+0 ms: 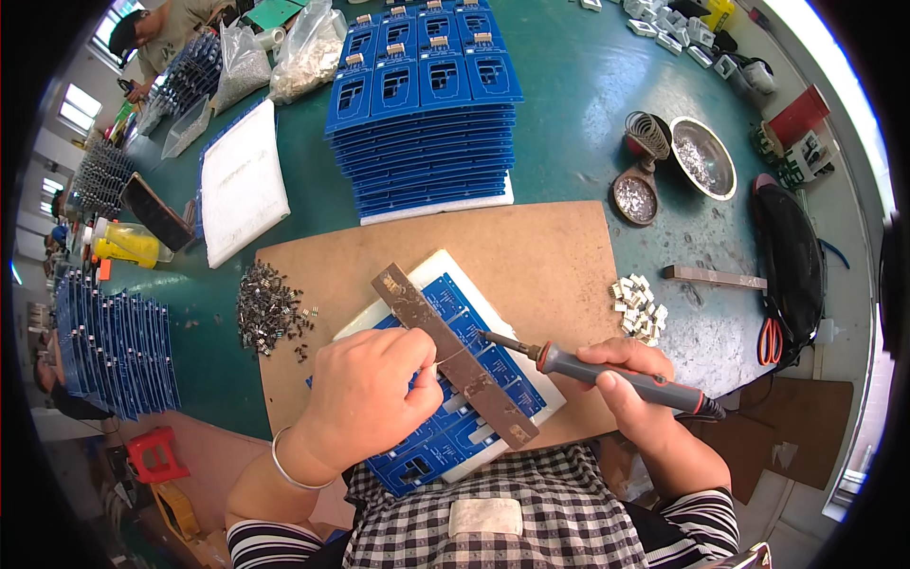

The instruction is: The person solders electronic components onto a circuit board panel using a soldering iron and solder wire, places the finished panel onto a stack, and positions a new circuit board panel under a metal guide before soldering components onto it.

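Note:
My right hand (626, 375) grips the grey and red handle of a soldering iron (616, 377). Its tip points left and touches or nearly touches a blue circuit board panel (445, 294). A worn brown bar (455, 358) lies diagonally across that panel, which rests on a white foam pad (436, 266). Over the panel's left side, my left hand (374, 384) is closed in a pinch. A thin solder wire (451, 359) runs from its fingers across the bar toward the iron tip. The left hand hides part of the panel.
A brown board (569, 247) lies under the work. On it are small black components (270, 308) at left and white connectors (640, 308) at right. A tall stack of blue panels (427, 123) stands behind. An iron stand (645, 142), metal bowl (703, 158) and scissors (770, 341) are at right.

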`<state>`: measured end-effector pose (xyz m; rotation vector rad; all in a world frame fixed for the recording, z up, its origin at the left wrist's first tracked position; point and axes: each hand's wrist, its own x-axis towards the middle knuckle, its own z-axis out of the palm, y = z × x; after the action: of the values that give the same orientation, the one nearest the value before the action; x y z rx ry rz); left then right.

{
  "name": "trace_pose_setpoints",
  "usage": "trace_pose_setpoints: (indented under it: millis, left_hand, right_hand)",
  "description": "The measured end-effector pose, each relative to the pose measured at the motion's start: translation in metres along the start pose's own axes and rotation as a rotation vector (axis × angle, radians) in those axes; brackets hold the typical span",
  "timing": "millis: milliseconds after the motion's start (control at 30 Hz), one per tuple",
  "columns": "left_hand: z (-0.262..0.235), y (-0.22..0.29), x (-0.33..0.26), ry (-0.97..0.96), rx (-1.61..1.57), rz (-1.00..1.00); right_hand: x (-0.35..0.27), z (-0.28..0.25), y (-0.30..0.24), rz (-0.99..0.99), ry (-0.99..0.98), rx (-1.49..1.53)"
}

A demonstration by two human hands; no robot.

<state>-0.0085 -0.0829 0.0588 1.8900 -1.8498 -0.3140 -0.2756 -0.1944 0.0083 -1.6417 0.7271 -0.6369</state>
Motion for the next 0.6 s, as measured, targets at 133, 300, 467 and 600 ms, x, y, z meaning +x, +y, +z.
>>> trace_pose_setpoints:
  millis: [133,300,467,600]
  left_hand:
    - [0.0022,-0.0017,0.0012,0.003,0.01,-0.002]
    - [0.0045,-0.0027,0.0028,0.013,0.022,0.001]
    - [0.0057,-0.0036,0.005,0.019,0.038,0.005]
    - [0.0071,-0.0047,0.0059,0.021,0.059,0.003]
  right_hand:
    - [0.0015,0.0009,0.0013,0.003,-0.003,0.023]
    - [0.0041,-0.0001,0.0006,0.017,-0.022,0.017]
    - [0.0072,-0.0001,-0.0013,0.019,-0.036,0.029]
    - [0.0097,0.0013,-0.0031,0.038,-0.034,0.04]
